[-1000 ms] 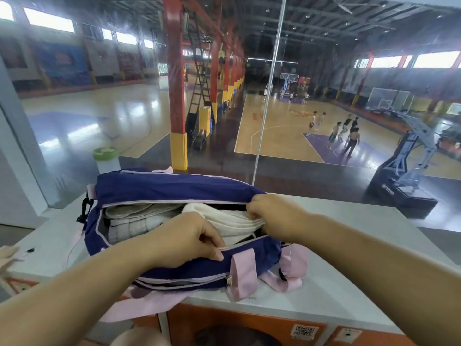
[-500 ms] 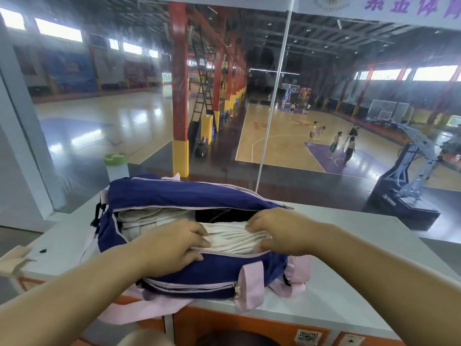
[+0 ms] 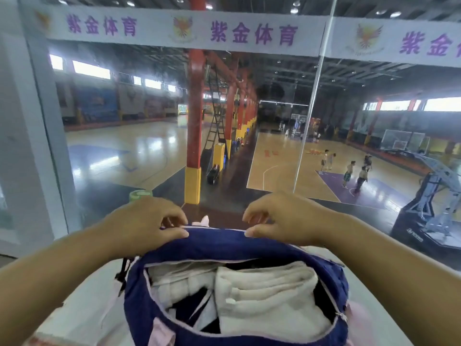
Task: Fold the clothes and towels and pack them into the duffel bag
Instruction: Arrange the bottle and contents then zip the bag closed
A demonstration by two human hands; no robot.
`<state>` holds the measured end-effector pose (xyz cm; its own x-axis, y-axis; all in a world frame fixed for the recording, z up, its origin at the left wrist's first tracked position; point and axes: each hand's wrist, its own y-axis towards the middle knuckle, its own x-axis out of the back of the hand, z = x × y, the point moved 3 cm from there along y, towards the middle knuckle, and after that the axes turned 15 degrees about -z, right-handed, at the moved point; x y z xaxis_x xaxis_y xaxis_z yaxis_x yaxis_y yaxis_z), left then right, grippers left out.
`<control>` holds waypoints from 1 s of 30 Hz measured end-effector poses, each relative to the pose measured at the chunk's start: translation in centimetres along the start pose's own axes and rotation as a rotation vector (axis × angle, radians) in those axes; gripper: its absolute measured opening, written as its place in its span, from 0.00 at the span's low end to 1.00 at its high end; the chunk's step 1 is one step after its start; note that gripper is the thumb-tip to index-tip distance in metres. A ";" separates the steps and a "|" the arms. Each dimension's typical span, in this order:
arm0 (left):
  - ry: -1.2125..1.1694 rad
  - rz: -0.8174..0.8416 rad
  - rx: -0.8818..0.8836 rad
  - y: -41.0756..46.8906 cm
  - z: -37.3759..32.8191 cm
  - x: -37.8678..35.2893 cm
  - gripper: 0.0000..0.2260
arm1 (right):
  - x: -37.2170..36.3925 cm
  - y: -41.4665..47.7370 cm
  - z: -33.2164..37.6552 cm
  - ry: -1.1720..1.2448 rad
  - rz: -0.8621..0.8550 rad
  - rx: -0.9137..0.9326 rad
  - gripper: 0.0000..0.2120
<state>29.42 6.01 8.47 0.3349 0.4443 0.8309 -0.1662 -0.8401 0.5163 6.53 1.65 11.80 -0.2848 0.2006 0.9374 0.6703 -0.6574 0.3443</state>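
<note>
A navy duffel bag [image 3: 214, 248] with pink trim and pink straps sits on the white counter [image 3: 82, 313], its top zipper open. Folded white towels [image 3: 269, 293] fill the inside, beside a lighter folded cloth [image 3: 179, 278] on the left. My left hand [image 3: 142, 226] pinches the bag's far edge on the left. My right hand [image 3: 282, 218] pinches the same far edge on the right. Both thumbs press on the navy fabric.
A glass wall [image 3: 311, 121] stands just behind the counter, with a basketball court and several people beyond it. A green-lidded container [image 3: 140, 194] peeks out behind my left hand. A pink strap [image 3: 159, 332] hangs over the bag's near side.
Both hands left the towels and the bag's near rim and moved to its far edge. The camera tilted upward and the bag now sits lower in view.
</note>
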 end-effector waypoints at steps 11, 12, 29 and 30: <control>0.292 0.064 0.279 2.7 15.6 -0.3 0.08 | -10.1 17.4 2.0 -0.128 0.110 0.166 0.17; 0.311 0.076 0.301 2.9 16.8 -0.6 0.09 | -11.3 18.9 2.2 -0.144 0.132 0.176 0.17; 0.313 0.145 0.433 4.5 27.8 -6.4 0.11 | -28.6 34.2 3.6 0.081 0.205 0.073 0.44; 0.304 0.143 0.433 4.6 28.1 -6.6 0.11 | -29.0 34.2 3.6 0.111 0.205 0.067 0.40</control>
<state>52.54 -9.51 -0.49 0.0431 0.3327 0.9421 0.2281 -0.9213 0.3149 40.20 -24.07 -3.42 -0.2091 -0.0152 0.9778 0.7646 -0.6259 0.1538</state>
